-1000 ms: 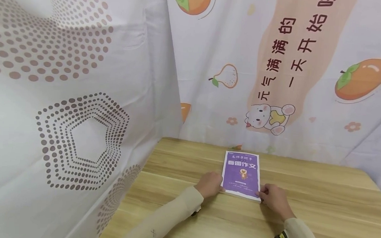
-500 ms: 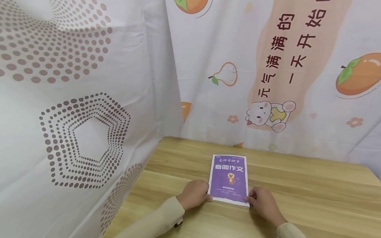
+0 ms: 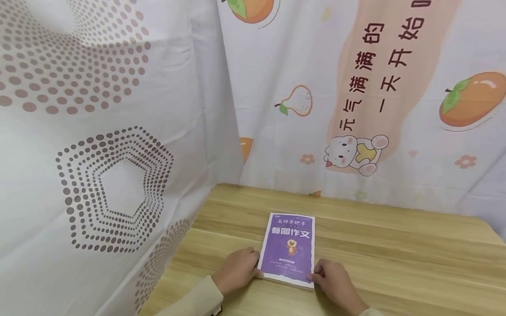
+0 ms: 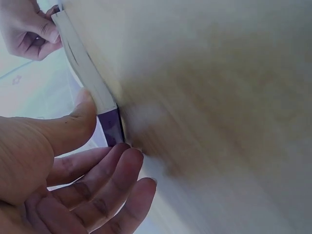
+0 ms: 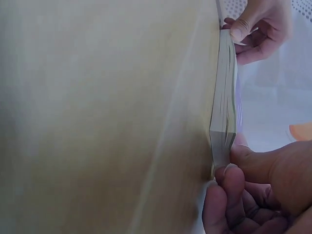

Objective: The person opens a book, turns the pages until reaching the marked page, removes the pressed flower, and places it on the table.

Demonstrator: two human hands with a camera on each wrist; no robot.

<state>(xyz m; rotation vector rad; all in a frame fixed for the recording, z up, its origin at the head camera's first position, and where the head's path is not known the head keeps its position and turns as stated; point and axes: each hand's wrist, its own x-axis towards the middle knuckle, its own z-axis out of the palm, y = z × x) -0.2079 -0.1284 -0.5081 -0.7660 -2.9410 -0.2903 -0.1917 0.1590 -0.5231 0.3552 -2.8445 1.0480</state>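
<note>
A purple book with white lettering and a small cartoon lion lies face up on the wooden table. My left hand holds its near left corner, thumb on the near edge of the cover and fingers along the spine side. At the near right corner my right hand pinches the book between thumb and fingers. In the left wrist view the page block and a purple bit of the spine show between the two hands. The right wrist view shows the page edges, slightly fanned, with the right thumb on the cover side.
The wood-grain table stretches off to the right of the book. A white dotted curtain hangs close on the left. Behind the table hangs a printed curtain with fruit, a cartoon bear and lettering.
Both hands have drawn the book across the table to the left and nearer to me, keeping hold of its near corners. The head view has shifted slightly.
</note>
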